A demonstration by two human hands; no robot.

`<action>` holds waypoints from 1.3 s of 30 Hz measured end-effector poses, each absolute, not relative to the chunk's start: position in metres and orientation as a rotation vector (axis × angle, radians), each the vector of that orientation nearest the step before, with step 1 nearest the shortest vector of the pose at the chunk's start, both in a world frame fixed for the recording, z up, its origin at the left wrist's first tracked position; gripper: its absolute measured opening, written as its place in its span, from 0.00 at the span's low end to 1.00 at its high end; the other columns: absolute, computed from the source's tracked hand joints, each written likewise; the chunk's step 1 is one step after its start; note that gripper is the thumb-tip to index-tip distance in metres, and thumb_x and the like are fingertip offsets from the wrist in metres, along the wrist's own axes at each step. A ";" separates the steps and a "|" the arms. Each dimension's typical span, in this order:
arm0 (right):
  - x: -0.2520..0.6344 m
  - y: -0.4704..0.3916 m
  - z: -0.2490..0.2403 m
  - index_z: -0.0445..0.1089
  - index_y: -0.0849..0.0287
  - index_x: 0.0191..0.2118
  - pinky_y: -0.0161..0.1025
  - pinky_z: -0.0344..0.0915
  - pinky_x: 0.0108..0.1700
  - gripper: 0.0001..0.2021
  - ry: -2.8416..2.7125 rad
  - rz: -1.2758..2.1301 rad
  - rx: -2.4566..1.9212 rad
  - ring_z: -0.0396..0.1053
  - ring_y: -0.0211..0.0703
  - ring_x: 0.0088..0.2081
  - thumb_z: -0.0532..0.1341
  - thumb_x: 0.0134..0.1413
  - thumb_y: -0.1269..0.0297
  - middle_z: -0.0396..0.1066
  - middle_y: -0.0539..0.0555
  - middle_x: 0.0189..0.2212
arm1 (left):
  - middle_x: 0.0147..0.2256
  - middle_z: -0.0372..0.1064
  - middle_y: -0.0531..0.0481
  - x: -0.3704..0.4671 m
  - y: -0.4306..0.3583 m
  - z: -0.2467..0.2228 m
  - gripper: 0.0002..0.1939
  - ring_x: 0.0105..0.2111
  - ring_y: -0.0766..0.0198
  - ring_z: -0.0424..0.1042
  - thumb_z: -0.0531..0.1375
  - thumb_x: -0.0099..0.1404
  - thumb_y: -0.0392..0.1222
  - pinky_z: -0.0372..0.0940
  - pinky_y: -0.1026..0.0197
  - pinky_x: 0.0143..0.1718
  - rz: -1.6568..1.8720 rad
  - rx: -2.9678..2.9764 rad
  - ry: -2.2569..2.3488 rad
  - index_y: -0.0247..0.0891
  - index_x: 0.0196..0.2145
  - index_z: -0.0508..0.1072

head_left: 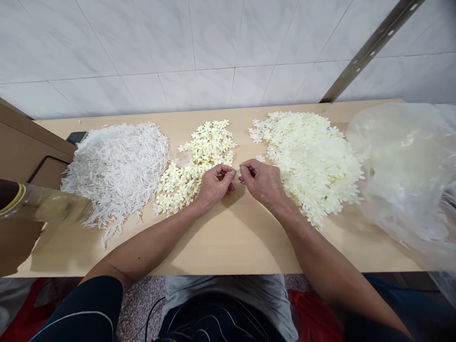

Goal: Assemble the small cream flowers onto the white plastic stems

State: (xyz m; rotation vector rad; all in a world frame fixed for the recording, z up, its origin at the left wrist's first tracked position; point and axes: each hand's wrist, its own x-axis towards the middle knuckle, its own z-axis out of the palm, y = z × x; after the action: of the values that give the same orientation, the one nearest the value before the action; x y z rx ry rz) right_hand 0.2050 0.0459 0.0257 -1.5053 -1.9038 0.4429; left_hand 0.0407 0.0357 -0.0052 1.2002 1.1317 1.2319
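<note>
My left hand [216,184] is closed in a pinch above the table, beside a heap of small yellow-centred flowers [210,147]. Close to its right, my right hand [261,180] is pinched too, its fingertips a short gap from the left ones. Something small and pale shows between the two hands, too tiny to make out. A larger pile of pale yellow flower pieces [313,161] lies right of my right hand. White thread-like stems [117,171] are heaped on the left.
A clear plastic bag [402,166] covers the table's right end. At the left stand a cardboard box [32,137] and a clear plastic container [53,203]. The tiled wall [213,47] and a metal strut [370,47] bound the table [221,247] behind.
</note>
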 end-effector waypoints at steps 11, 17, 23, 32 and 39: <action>0.204 0.045 0.023 0.75 0.57 0.38 0.38 0.61 0.38 0.10 -2.076 0.144 -1.428 0.74 0.45 0.32 0.56 0.67 0.64 0.79 0.55 0.31 | 0.20 0.71 0.53 0.040 0.036 -0.004 0.15 0.18 0.66 0.69 0.67 0.64 0.52 0.67 0.64 0.22 1.199 1.210 1.180 0.36 0.39 0.79; 0.204 0.045 0.023 0.75 0.57 0.39 0.39 0.61 0.38 0.10 -2.110 0.184 -1.412 0.73 0.45 0.32 0.56 0.67 0.65 0.79 0.54 0.32 | 0.20 0.71 0.52 0.040 0.035 -0.003 0.14 0.18 0.65 0.70 0.67 0.63 0.51 0.66 0.64 0.21 1.204 1.212 1.171 0.37 0.38 0.79; 0.203 0.043 0.024 0.75 0.56 0.38 0.39 0.62 0.38 0.10 -2.095 0.232 -1.424 0.74 0.45 0.31 0.56 0.67 0.64 0.80 0.54 0.31 | 0.20 0.71 0.52 0.040 0.036 -0.005 0.13 0.18 0.66 0.69 0.66 0.64 0.50 0.66 0.64 0.21 1.220 1.230 1.182 0.37 0.37 0.79; 0.202 0.041 0.032 0.76 0.56 0.40 0.38 0.66 0.39 0.09 -2.015 0.430 -1.480 0.78 0.45 0.32 0.58 0.66 0.65 0.80 0.53 0.28 | 0.19 0.71 0.52 0.040 0.037 -0.006 0.11 0.18 0.66 0.69 0.64 0.64 0.47 0.66 0.65 0.21 1.204 1.211 1.199 0.36 0.38 0.80; 0.202 0.042 0.033 0.77 0.56 0.38 0.37 0.69 0.38 0.09 -1.967 0.523 -1.491 0.79 0.45 0.31 0.59 0.65 0.65 0.80 0.51 0.27 | 0.19 0.71 0.52 0.039 0.036 -0.003 0.11 0.18 0.67 0.69 0.66 0.63 0.47 0.66 0.66 0.22 1.200 1.190 1.194 0.36 0.37 0.81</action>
State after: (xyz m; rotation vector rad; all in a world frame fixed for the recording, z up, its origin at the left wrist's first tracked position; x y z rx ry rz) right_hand 0.2017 0.0418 0.0332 -1.4914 -1.9672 0.5227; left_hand 0.0392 0.0358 -0.0033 1.1902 1.1938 1.1997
